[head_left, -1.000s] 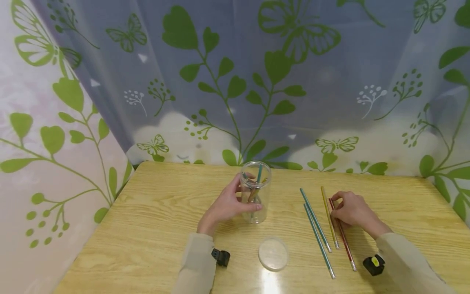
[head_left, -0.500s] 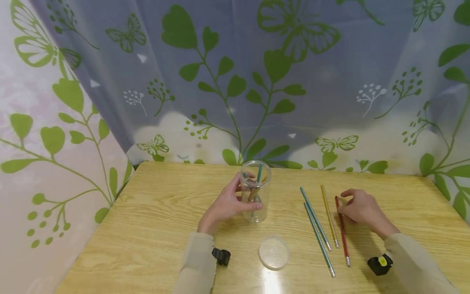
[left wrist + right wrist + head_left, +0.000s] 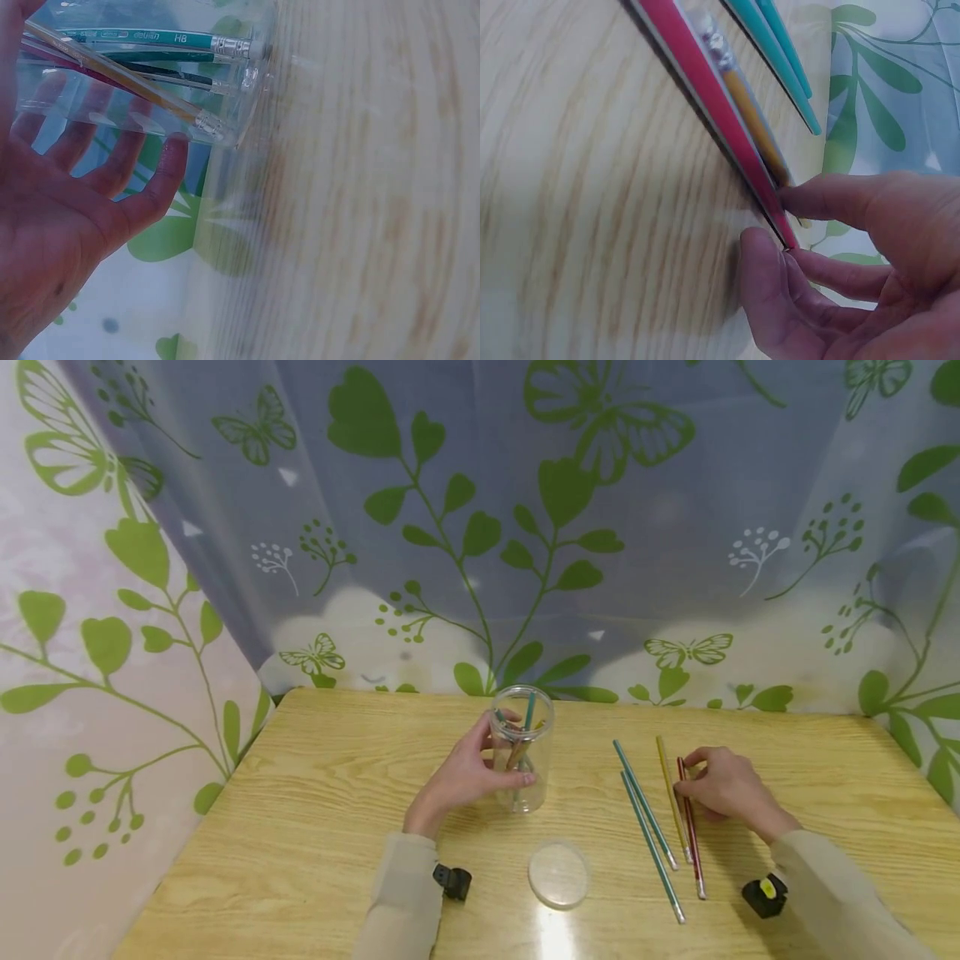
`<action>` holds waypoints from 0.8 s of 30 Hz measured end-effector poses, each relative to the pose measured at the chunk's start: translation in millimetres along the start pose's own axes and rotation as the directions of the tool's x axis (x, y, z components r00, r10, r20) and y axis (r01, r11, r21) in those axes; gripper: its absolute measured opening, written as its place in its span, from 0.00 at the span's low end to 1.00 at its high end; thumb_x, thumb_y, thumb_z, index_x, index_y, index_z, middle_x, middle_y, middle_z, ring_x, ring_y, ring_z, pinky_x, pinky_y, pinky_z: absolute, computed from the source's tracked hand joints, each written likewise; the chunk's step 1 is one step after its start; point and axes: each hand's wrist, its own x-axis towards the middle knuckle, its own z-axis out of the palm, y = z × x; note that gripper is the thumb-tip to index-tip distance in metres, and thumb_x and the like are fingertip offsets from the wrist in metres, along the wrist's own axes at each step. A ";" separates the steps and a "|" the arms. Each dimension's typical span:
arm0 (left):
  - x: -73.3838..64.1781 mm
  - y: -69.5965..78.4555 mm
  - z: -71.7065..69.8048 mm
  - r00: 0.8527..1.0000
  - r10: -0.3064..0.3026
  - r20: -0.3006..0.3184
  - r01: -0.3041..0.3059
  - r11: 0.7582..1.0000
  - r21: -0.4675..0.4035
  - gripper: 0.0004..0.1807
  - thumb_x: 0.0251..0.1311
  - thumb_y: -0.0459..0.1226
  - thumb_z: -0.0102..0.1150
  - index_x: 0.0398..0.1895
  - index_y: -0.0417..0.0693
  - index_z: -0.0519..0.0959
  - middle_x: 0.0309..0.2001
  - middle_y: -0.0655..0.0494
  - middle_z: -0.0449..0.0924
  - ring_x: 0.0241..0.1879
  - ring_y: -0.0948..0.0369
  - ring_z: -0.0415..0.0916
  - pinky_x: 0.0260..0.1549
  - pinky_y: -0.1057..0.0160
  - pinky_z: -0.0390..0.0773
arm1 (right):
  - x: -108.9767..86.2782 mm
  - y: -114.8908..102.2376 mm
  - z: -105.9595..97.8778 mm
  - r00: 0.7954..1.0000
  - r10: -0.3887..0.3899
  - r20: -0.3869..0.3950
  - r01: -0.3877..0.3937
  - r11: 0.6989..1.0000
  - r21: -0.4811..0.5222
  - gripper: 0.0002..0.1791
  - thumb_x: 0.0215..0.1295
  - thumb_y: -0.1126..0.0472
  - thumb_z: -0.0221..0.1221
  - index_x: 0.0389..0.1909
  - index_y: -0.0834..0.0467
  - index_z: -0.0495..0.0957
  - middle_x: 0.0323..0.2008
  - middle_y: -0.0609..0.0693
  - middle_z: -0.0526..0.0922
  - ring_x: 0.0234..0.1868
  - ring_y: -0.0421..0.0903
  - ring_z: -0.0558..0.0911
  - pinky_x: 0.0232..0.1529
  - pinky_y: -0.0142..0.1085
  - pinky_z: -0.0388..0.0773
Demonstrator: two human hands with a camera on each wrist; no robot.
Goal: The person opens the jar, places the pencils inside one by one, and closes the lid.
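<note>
My left hand (image 3: 465, 772) grips a clear plastic jar (image 3: 540, 785) standing on the table, fingers behind it and thumb across the front. Inside, several pencils lean; the left wrist view shows a green pencil (image 3: 150, 36) marked HB, a yellow pencil (image 3: 142, 86) and part of a red one. To the right, my right hand (image 3: 727, 785) pinches the far end of a red pencil (image 3: 693, 843) lying on the table. A yellow pencil (image 3: 667, 772) lies right alongside it. In the right wrist view, thumb and fingertips sit on either side of the red pencil (image 3: 712, 97).
Two teal pencils (image 3: 651, 852) lie left of the yellow one. A round clear lid (image 3: 558, 877) rests on the wooden table (image 3: 300, 860) in front of the jar. Behind the table hangs a leaf-patterned curtain (image 3: 660, 527).
My right hand shifted the red pencil right, then back left toward the yellow pencil. Its eraser end has swung left overall. My left hand and the jar have stayed put.
</note>
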 end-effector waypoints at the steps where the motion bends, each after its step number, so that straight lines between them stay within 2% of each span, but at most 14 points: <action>1: 0.1 0.2 0.0 1.000 0.000 -0.001 0.000 1.000 0.003 0.41 0.52 0.40 0.79 0.67 0.71 0.67 0.64 0.61 0.74 0.66 0.52 0.71 0.58 0.48 0.80 | 0.3 -0.7 0.5 1.000 0.001 0.000 -0.001 1.000 0.004 0.29 0.66 0.61 0.64 0.60 0.77 0.70 0.38 0.65 0.86 0.18 0.43 0.79 0.23 0.38 0.83; 7: 0.0 1.2 0.0 1.000 -0.007 -0.010 0.007 1.000 0.010 0.42 0.51 0.41 0.80 0.67 0.72 0.67 0.63 0.61 0.75 0.65 0.52 0.72 0.57 0.48 0.81 | 1.9 -2.7 1.5 1.000 0.015 -0.002 -0.015 0.999 0.039 0.28 0.64 0.65 0.63 0.59 0.77 0.69 0.37 0.65 0.87 0.22 0.42 0.83 0.23 0.38 0.84; 11: 0.3 1.8 -0.2 1.000 -0.005 -0.010 0.005 1.000 0.006 0.42 0.52 0.41 0.80 0.67 0.71 0.67 0.63 0.61 0.75 0.65 0.52 0.72 0.57 0.48 0.81 | 0.5 -0.9 -2.2 0.999 0.029 -0.020 -0.028 0.997 0.067 0.28 0.65 0.63 0.64 0.59 0.76 0.68 0.41 0.68 0.84 0.23 0.42 0.83 0.24 0.39 0.85; 15: -0.4 1.4 -0.7 1.000 -0.011 -0.005 0.011 1.000 0.001 0.42 0.51 0.41 0.80 0.66 0.72 0.67 0.63 0.60 0.75 0.65 0.51 0.72 0.55 0.49 0.82 | -5.0 -1.0 -9.9 0.999 0.011 -0.051 -0.006 0.995 0.100 0.28 0.67 0.62 0.62 0.61 0.76 0.66 0.44 0.72 0.82 0.24 0.44 0.84 0.26 0.40 0.86; 19: -1.2 0.9 -1.0 1.000 -0.012 -0.002 0.012 1.000 -0.005 0.42 0.51 0.41 0.80 0.66 0.73 0.67 0.63 0.59 0.75 0.65 0.51 0.73 0.54 0.49 0.82 | -12.4 -7.3 -20.6 0.994 -0.021 -0.111 0.037 0.989 0.141 0.31 0.68 0.62 0.61 0.66 0.74 0.63 0.43 0.70 0.81 0.25 0.47 0.85 0.28 0.42 0.87; 24: -1.4 1.4 -0.1 1.000 -0.002 -0.001 0.002 1.000 -0.006 0.41 0.52 0.41 0.80 0.67 0.72 0.67 0.64 0.60 0.75 0.65 0.51 0.73 0.55 0.49 0.82 | -22.2 -21.6 -33.8 0.972 -0.077 -0.222 0.113 0.982 0.154 0.35 0.67 0.62 0.60 0.71 0.70 0.60 0.41 0.65 0.80 0.26 0.50 0.87 0.27 0.42 0.87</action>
